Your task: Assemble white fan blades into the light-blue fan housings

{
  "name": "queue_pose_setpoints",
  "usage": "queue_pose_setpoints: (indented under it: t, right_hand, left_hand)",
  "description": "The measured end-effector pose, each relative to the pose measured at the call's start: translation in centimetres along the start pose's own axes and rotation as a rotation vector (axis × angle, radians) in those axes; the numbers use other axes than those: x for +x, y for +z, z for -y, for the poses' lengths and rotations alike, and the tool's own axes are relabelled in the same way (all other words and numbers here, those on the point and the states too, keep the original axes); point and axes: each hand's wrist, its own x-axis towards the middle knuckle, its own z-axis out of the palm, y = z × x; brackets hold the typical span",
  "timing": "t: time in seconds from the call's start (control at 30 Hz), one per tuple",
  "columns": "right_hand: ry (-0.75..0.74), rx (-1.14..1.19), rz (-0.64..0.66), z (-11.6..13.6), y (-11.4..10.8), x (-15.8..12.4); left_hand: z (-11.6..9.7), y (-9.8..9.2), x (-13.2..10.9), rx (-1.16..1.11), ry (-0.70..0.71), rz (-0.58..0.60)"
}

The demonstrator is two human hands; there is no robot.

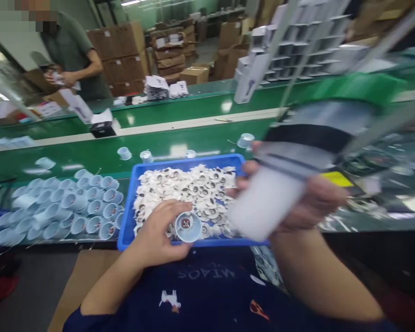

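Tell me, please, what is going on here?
A person at a green conveyor line holds a pale blue plastic cup in the left hand, over a blue tray of small white parts. The right hand holds a blurred white cylinder beside the tray. More pale blue cups lie heaped on the belt to the left. Farther back, a co-worker handles white printed paper near stacked cardboard boxes.
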Motion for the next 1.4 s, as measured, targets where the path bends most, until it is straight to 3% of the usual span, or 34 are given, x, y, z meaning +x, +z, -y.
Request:
queue_pose_setpoints:
  t: [0.07, 0.13, 0.33, 0.87, 1.0, 1.1, 1.17, 1.33, 1.4]
  right_hand:
    - [0.064, 0.361, 0.082, -0.3, 2.5, 0.9]
    - [0.032, 0.494, 0.111, -1.1, 4.0, 1.2]
    - [-0.025, 0.478, 0.145, -2.6, 4.2, -0.1]
    - [-0.048, 0.433, 0.121, -2.3, 3.7, -0.8]
    - [0.055, 0.423, 0.036, -2.4, 4.1, -0.3]
    - [0.043, 0.365, -0.070, -2.5, 2.6, 0.2]
    - [-0.061, 0.249, -0.216, -3.0, 0.0, 0.3]
    - [-0.258, -0.227, -0.599, -5.7, -7.7, -1.8]
    - [-0.260, -0.433, -0.554, -6.6, -8.7, -3.2]
  left_hand:
    - [-1.1, 1.9, 1.0, 0.011, 0.092, -0.017]
    - [-1.8, 3.0, 1.5, 0.041, 0.100, -0.044]
    - [-3.0, 3.5, 2.3, 0.060, 0.062, -0.034]
    - [-3.7, 4.0, 2.7, -0.026, 0.017, -0.023]
    - [-3.3, 3.8, 2.8, -0.154, -0.170, 0.144]
    - [-1.9, 3.2, 2.5, -0.037, -0.296, 0.338]
    - [-0.4, 2.5, 1.6, 0.049, -0.323, 0.341]
    - [4.0, -0.4, -3.3, -0.200, -0.370, -0.019]
    - [5.0, -1.2, -4.8, -0.283, -0.393, -0.177]
